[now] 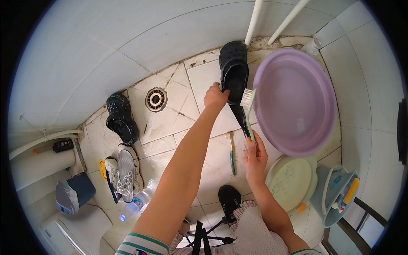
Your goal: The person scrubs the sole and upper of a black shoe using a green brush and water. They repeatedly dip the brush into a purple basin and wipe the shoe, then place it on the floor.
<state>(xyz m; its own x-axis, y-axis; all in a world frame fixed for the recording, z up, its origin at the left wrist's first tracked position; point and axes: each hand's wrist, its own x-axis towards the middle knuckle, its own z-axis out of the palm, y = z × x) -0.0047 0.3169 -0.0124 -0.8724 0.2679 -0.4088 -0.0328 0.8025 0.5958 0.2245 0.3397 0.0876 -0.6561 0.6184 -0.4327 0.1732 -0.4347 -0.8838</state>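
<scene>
My left hand (217, 97) grips the heel-side rim of a black foam clog (233, 52), its thumb at the opening. The clog points towards the wall. My right hand (256, 156) holds a scrub brush (249, 118) by its pale green handle; its white bristles are beside the clog's heel. A black tapered piece (239, 116) runs between the heel and my right hand; I cannot tell what it is. On the floor between my arms lies a toothbrush (232, 156) with a green handle. A large purple basin (259, 118) stands right of the brush.
Left lie another black clog (118, 103) with white specks, a round floor drain (156, 99), sneakers (127, 172), a plastic bottle (131, 207) and a bin (81, 189). Right are a pale green basin (290, 185) and a blue bucket (318, 194). White pipes (254, 22) stand at the wall.
</scene>
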